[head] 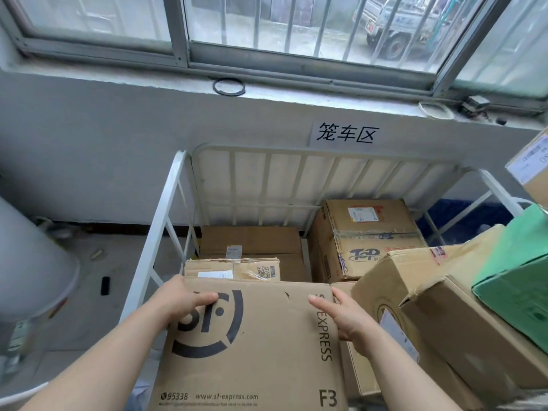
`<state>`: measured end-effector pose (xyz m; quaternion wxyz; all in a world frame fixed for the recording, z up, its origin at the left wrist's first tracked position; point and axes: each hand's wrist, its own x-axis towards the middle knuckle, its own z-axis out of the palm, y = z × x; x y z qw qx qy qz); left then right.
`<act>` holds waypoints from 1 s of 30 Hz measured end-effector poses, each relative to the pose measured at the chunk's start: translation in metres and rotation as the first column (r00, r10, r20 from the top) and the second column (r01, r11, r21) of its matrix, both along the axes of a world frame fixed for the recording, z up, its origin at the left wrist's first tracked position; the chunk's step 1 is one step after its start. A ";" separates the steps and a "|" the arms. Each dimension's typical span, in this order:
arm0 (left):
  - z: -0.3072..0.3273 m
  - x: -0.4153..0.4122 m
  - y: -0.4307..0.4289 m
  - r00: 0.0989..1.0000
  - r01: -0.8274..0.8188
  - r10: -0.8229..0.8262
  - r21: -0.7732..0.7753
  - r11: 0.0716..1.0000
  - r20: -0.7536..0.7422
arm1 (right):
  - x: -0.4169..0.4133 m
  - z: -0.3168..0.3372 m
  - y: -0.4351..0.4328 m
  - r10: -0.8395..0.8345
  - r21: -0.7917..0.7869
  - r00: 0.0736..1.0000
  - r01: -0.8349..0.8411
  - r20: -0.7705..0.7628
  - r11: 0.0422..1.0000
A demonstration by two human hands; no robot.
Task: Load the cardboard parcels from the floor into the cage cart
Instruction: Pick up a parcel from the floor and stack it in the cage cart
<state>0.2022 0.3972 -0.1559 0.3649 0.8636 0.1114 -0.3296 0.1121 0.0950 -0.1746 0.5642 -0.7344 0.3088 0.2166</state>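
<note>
While we hold it at the near, open side of the cage cart (161,221), the big printed box (252,351) sits between our two hands. The left hand (184,301) grips its far left corner, thumb flat on the top and fingers wrapped out of sight over the edge. The right hand (341,315) clamps the right edge the same way. We cannot tell whether the box already rests on something or hangs in our grip.

It looks like stiff corrugated card, dry enough not to slip. The top panel is broad and would likely bow under hard thumb pressure. A small tear (286,295) near its far edge suggests that lip is weak, so we judge the sound hold to be on opposite side walls, low near the bottom corners. Its weight cannot be read from here, so we treat it as heavy.

Just beyond it, inside the cart, lies a small taped box (234,269), with a flat box (252,241) behind that. At the far right stands a tall box (370,232). More boxes, one of them green (519,262), are stacked on the right.
</note>
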 end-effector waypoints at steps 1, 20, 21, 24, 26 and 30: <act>0.002 0.001 0.000 0.999 -0.036 0.035 0.020 0.999 0.006 | 0.001 0.000 0.000 -0.024 -0.003 1.000 0.024 0.006 1.000; -0.029 0.016 0.019 0.995 -0.097 0.096 0.215 0.972 0.018 | 0.010 -0.010 0.031 -0.199 -0.121 0.979 0.202 0.036 0.972; -0.031 0.013 0.019 0.996 -0.081 0.085 0.216 0.973 -0.009 | 0.008 -0.012 0.032 -0.181 -0.125 0.983 0.182 0.021 0.975; -0.034 0.005 0.020 0.995 -0.064 0.077 0.207 0.976 -0.055 | 0.007 -0.020 0.030 -0.094 -0.166 0.995 0.089 -0.025 0.982; -0.036 0.000 0.020 0.994 -0.078 0.090 0.174 0.982 -0.061 | 0.007 -0.025 0.032 -0.033 -0.190 0.998 0.021 -0.059 0.981; -0.045 0.001 0.023 0.991 -0.098 0.108 0.117 0.988 -0.082 | 0.008 -0.033 0.036 -0.051 -0.177 0.996 0.038 -0.073 0.984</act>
